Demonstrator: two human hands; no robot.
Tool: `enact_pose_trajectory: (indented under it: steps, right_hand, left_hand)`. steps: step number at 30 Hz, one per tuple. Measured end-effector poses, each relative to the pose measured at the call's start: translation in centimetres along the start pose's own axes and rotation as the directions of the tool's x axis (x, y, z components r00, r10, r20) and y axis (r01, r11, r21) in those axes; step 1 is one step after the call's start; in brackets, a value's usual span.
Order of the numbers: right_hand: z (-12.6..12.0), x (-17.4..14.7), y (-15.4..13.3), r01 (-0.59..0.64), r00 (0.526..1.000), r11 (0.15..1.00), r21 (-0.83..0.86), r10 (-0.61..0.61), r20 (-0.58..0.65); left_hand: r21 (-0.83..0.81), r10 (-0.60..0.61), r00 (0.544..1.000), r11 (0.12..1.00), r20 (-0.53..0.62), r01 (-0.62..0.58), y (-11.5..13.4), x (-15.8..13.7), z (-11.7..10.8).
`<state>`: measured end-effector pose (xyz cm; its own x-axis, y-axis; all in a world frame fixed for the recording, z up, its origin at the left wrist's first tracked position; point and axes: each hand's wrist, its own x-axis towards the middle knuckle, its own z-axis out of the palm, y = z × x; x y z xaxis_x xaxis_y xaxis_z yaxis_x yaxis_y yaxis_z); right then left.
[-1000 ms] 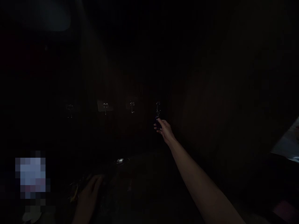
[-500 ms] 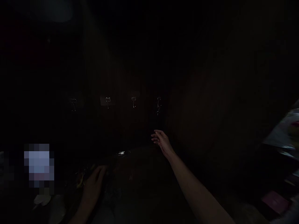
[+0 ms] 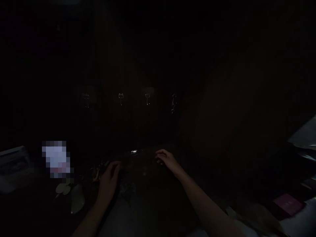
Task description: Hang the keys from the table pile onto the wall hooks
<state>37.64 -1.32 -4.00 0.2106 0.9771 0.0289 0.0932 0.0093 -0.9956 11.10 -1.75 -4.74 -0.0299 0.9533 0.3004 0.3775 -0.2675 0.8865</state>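
Head view: no writing legible; right hand [image 3: 166, 158] below hooks [image 3: 147, 98].

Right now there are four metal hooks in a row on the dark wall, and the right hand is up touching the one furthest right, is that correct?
Not quite. The four hooks are on the wall, but the right hand is low, well below them and touching none, near the left hand. The head view shows this.

No text, label, brand or number can be read in this dark view.
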Motion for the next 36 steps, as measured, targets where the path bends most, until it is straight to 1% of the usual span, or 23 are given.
enact_pose_trajectory:
  steps: [3,4,6,9,10,12,14,18,20,23,26,28,30,32,34,36]
  right_hand:
    - [1.0,-0.3,0.5,0.085,0.996,0.986,-0.147,-0.079,0.044]
    - [1.2,-0.3,0.7,0.127,0.992,0.972,-0.196,-0.121,0.042]
    - [1.3,-0.3,1.3,0.194,0.978,0.934,-0.300,-0.207,-0.012]
    - [1.1,-0.3,2.4,0.241,0.931,0.845,-0.478,-0.340,-0.131]
    - [1.0,-0.3,2.7,0.248,0.914,0.807,-0.536,-0.379,-0.148]
    - [0.9,-0.5,3.0,0.269,0.892,0.732,-0.626,-0.435,-0.126]
    - [1.0,-0.8,2.9,0.274,0.894,0.671,-0.689,-0.442,-0.075]
    - [1.7,-1.5,2.2,0.255,0.927,0.559,-0.789,-0.374,0.035]
    - [1.9,-1.7,1.8,0.286,0.930,0.533,-0.796,-0.355,0.097]
    - [1.9,-2.1,1.4,0.360,0.922,0.560,-0.746,-0.336,0.192]
    - [1.8,-2.4,1.3,0.461,0.887,0.605,-0.650,-0.328,0.324]
    - [1.8,-2.5,1.2,0.496,0.867,0.641,-0.586,-0.323,0.380]
    - [1.9,-2.5,1.3,0.500,0.860,0.692,-0.521,-0.325,0.394]
    - [2.0,-2.4,1.3,0.493,0.860,0.749,-0.443,-0.341,0.380]
    - [2.1,-2.2,1.4,0.480,0.865,0.792,-0.377,-0.355,0.356]
    - [2.2,-2.1,1.4,0.456,0.879,0.819,-0.348,-0.352,0.323]
  left_hand:
    - [0.033,0.027,1.000,0.999,-0.014,-0.027,-0.1,-0.1,0.1]
    - [0.040,0.035,0.999,0.999,-0.016,-0.035,-0.1,-0.1,0.1]
    - [0.050,0.051,0.999,0.998,-0.018,-0.050,0.1,-0.2,0.1]
    - [0.062,0.088,0.996,0.994,-0.014,-0.087,0.4,-0.3,-0.1]
    - [0.071,0.103,0.995,0.992,-0.010,-0.102,0.4,-0.3,-0.1]
    - [0.095,0.134,0.991,0.986,0.011,-0.135,0.5,-0.5,-0.1]
    - [0.120,0.173,0.983,0.977,0.054,-0.178,0.5,-0.7,0.0]
    - [0.148,0.270,0.948,0.944,0.169,-0.295,0.4,-1.2,0.3]
    - [0.164,0.307,0.927,0.925,0.215,-0.344,0.3,-1.4,0.4]
    - [0.189,0.352,0.901,0.895,0.255,-0.404,0.0,-1.4,0.6]
    - [0.201,0.386,0.875,0.870,0.294,-0.451,-0.4,-1.3,0.7]
    - [0.204,0.401,0.859,0.856,0.318,-0.475,-0.6,-1.3,0.9]
    - [0.208,0.414,0.846,0.844,0.335,-0.495,-0.5,-1.2,1.1]
    - [0.212,0.427,0.837,0.833,0.343,-0.512,-0.3,-1.1,1.2]
    - [0.217,0.432,0.837,0.829,0.337,-0.515,0.2,-1.1,1.4]
    - [0.217,0.412,0.846,0.841,0.339,-0.496,0.7,-0.9,1.5]
